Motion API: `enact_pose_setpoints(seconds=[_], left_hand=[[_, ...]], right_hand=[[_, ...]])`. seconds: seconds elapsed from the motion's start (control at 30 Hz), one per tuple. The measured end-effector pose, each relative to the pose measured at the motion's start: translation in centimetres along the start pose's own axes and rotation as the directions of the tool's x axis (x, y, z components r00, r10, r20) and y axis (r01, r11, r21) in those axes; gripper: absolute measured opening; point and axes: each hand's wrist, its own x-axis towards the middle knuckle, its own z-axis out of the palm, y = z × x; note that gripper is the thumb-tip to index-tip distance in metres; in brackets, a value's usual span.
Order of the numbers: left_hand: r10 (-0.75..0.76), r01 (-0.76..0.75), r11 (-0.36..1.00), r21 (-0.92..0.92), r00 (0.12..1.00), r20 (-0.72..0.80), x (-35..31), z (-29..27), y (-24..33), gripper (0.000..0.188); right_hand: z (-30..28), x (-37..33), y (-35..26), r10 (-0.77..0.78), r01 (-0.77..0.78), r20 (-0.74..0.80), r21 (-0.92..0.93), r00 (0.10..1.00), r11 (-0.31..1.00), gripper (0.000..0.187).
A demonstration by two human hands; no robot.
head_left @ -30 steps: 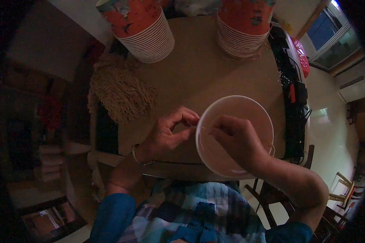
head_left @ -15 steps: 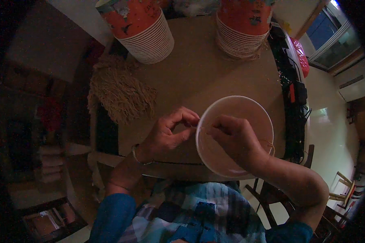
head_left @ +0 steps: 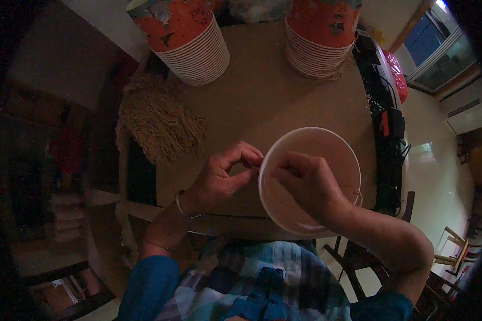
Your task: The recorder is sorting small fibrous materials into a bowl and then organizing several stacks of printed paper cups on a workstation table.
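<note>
A round paper bucket (head_left: pixel 334 152) with a pale inside and white rim stands at the near right of the table, its mouth facing me. A thin piece of twine (head_left: pixel 358 195) loops over its right rim. My left hand (head_left: pixel 222 172) is outside the left rim, thumb and forefinger closed at the bucket's edge. Reaching over the bucket, my right hand (head_left: pixel 311 179) has its fingers pinched just inside that same left wall. Whatever lies between the fingertips of either hand is too small to make out.
A bundle of brown twine strands (head_left: pixel 163 125) lies at the left. Two stacks of red-and-white paper buckets, a left stack (head_left: pixel 195 56) and a right stack (head_left: pixel 321 48), stand at the back of the brown table (head_left: pixel 246 101). Black devices with cables (head_left: pixel 391 128) line the right edge.
My right fingertips have shifted very slightly at the inside of the left wall. The left hand and the bucket hold almost the same place.
</note>
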Motion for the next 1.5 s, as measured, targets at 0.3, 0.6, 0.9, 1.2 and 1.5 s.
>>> enact_pose_setpoints(seconds=[0.3,0.6,0.9,1.2,1.5], left_hand=[[0.057,-0.056,0.993,0.108,0.998,-0.002,0.3,-0.2,0.1,0.013],[0.117,-0.115,0.982,0.147,0.993,-0.005,0.4,-0.2,-0.3,0.013],[0.069,-0.058,0.989,0.139,0.995,-0.076,-0.1,0.5,-0.6,0.012],[-0.090,0.059,0.989,-0.134,0.968,-0.235,-0.8,0.5,-2.2,0.005],[-0.249,0.063,0.858,-0.509,0.919,-0.306,-1.1,-0.6,-0.5,0.002]], right_hand=[[0.3,-0.2,-0.1,0.033,-0.038,0.027,0.173,0.999,0.984,0.010],[0.4,0.0,-0.1,0.017,-0.027,0.049,0.209,0.999,0.978,0.010],[-0.3,0.0,1.4,-0.056,0.056,0.051,0.005,0.997,0.998,0.019],[-0.3,-0.4,1.1,-0.046,0.044,0.095,0.027,0.994,0.999,0.016],[-0.7,-0.3,-0.2,-0.109,0.113,0.065,-0.070,0.992,0.991,0.011]])
